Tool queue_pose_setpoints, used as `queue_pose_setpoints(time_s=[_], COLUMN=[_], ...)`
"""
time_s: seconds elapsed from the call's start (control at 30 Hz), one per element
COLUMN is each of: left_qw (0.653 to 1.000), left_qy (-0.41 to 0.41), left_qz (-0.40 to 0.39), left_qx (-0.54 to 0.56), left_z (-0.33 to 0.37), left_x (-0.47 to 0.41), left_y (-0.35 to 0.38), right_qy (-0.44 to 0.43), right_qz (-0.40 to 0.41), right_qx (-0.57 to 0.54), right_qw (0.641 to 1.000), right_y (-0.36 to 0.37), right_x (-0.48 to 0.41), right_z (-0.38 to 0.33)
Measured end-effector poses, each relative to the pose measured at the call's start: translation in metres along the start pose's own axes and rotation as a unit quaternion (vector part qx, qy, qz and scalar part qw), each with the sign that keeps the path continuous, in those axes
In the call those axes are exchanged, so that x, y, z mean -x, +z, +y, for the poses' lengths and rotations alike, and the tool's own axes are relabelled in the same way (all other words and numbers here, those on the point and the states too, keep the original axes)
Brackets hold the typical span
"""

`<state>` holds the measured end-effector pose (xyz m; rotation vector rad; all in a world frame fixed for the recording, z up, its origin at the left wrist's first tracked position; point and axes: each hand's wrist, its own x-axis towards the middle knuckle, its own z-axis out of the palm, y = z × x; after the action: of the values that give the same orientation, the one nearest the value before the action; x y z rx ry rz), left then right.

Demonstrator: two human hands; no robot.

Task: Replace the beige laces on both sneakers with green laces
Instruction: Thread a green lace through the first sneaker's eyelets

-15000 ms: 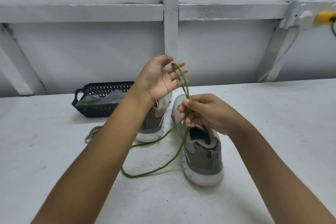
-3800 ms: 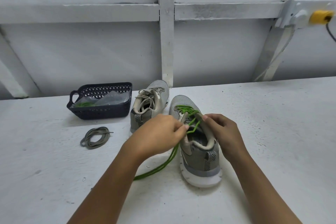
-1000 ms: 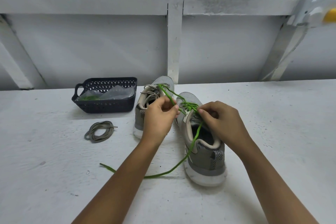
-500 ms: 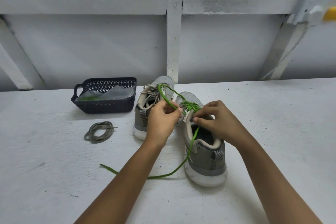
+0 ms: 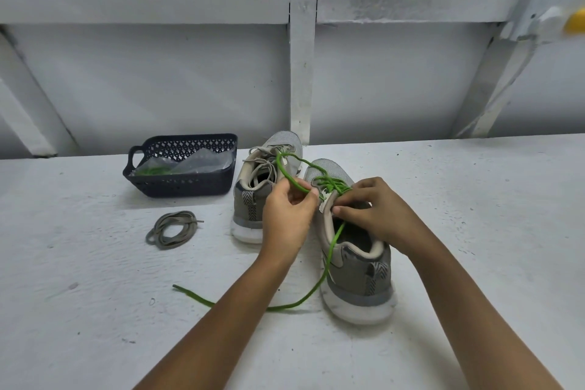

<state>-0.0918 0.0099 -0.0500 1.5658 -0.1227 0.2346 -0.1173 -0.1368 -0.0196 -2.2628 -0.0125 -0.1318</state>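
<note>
Two grey sneakers stand side by side, heels toward me. The right sneaker (image 5: 357, 275) carries a green lace (image 5: 330, 184) crossed through its eyelets. My left hand (image 5: 286, 215) pinches one end of that lace, which loops up over the left sneaker (image 5: 253, 199). My right hand (image 5: 376, 215) grips the lace at the tongue of the right sneaker; its other end trails down and left across the table. The left sneaker still has its beige lace (image 5: 264, 165).
A removed beige lace (image 5: 172, 229) lies coiled on the white table (image 5: 95, 310). Behind it stands a dark basket (image 5: 183, 184) holding a clear bag with green lace inside. A white framed wall closes the back.
Over 15 seconds the green lace went from loose in my hands to threaded through the right sneaker. In the last second my hands have barely shifted.
</note>
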Motion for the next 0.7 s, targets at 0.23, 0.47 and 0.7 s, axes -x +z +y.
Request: queue_pose_setpoints(time_s=[0.23, 0.47, 0.7], left_qw=[0.996, 0.991, 0.992], left_qy=[0.03, 0.025, 0.046], left_qz=[-0.03, -0.068, -0.016], left_qx=[-0.075, -0.111, -0.121], left_z=[0.003, 0.003, -0.001], left_x=[0.004, 0.012, 0.027], left_y=[-0.002, -0.003, 0.005], right_qy=[-0.003, -0.017, -0.019], right_qz=[0.009, 0.015, 0.074], right_qx=[0.007, -0.014, -0.087], right_qw=[1.0, 1.0, 0.993], right_y=[0.001, 0.002, -0.007], right_x=[-0.002, -0.002, 0.014], right_z=[0.0, 0.003, 0.009])
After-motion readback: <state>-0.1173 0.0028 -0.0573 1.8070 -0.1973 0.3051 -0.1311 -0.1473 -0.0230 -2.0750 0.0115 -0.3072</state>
